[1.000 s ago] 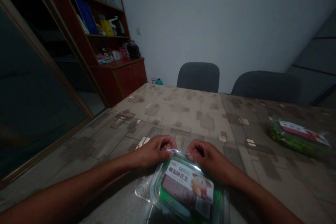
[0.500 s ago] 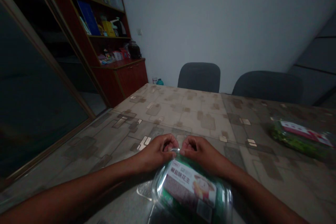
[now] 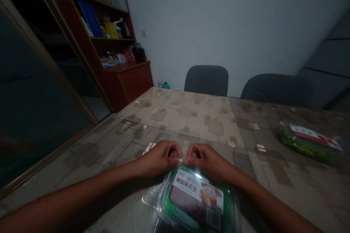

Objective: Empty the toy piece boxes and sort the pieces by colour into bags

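A green snack pack (image 3: 195, 198) in clear plastic, with a white and red label, lies on the patterned table (image 3: 191, 116) right in front of me. My left hand (image 3: 161, 156) and my right hand (image 3: 205, 158) sit side by side at its far edge. Both have curled fingers that pinch the plastic wrap there, fingertips almost touching.
A second green pack (image 3: 311, 140) lies at the table's right side. Two grey chairs (image 3: 206, 79) stand behind the far edge. A red wooden cabinet (image 3: 109, 43) with cluttered shelves is at the back left, and a dark glass panel (image 3: 32, 98) is on the left.
My two hands have drawn closer together at the pack's far edge; the gap between them has closed. The pack itself has shifted only slightly.
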`<state>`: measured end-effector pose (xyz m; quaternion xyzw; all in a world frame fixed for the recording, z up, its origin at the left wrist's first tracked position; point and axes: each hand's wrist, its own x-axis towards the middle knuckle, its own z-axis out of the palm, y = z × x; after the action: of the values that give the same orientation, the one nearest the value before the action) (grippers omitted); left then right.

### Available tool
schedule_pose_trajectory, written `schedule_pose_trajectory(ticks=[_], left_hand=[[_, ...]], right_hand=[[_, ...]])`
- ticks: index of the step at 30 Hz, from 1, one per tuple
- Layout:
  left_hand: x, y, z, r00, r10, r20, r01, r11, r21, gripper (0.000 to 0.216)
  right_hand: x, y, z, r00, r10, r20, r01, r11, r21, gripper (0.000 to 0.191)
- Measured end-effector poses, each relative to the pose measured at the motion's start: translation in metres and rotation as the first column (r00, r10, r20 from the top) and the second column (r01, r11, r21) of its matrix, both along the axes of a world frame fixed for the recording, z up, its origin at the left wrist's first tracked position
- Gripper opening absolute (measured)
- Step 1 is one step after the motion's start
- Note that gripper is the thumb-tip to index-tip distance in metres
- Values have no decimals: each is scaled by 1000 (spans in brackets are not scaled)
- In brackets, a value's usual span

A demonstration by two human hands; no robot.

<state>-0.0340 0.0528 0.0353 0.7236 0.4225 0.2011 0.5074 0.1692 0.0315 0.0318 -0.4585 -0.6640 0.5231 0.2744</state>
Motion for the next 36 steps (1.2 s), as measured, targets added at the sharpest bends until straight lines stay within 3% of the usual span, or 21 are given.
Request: schedule_pose_trajectory(ticks=[4,7,13,17,19,24,31,36], left_hand=[[-1,2,10,998,-16,-58,17,1000,8,9],[-3,6,15,997,-57,-60,53,997,-63,14],[-17,4,0,990,-116,86,136,944,-301,40],[-22,-19,-12,936,155,317,45,838,-544,49],[-19,-29,-15,893,271,360,-1,800,-600,45],[-8,-38,-13,842,347,414,-45,808,-587,39],[-2,-39,-15,831,365,420,-45,797,-603,37],[2,-40,-12,787,373,492,-46,830,-556,38]], right_hand=[[-2,-1,0,999,44,-5,-44,999,20,22],[-2,0,1,998,70,-12,-69,997,16,20],[0,-1,0,996,89,6,-89,996,-17,20],[1,-1,0,996,86,12,-86,996,-33,18],[-2,0,3,996,88,26,-87,995,-58,17],[-15,5,13,995,80,58,-75,993,-92,22],[-24,9,15,998,66,23,-62,990,-128,22],[-23,7,16,999,34,13,-32,993,-113,18]])
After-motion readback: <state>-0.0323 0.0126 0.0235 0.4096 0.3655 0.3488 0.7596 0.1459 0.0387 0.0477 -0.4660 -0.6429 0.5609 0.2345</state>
